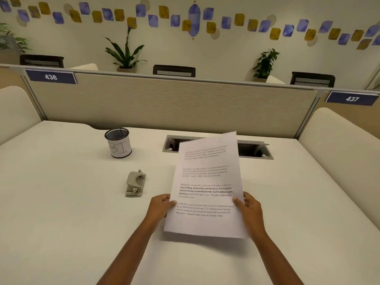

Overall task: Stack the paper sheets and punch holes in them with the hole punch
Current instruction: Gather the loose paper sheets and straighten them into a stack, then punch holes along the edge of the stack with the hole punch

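A stack of white printed paper sheets is held up off the desk, tilted toward me. My left hand grips its left edge with the thumb on top. My right hand grips the right edge the same way. The top edge of the sheets looks blurred. A grey hole punch lies on the white desk to the left of the sheets, apart from my left hand.
A black mesh cup with a white label reading "BIN" stands behind the punch. A recessed cable tray is partly hidden behind the sheets. A beige partition closes off the far edge of the desk.
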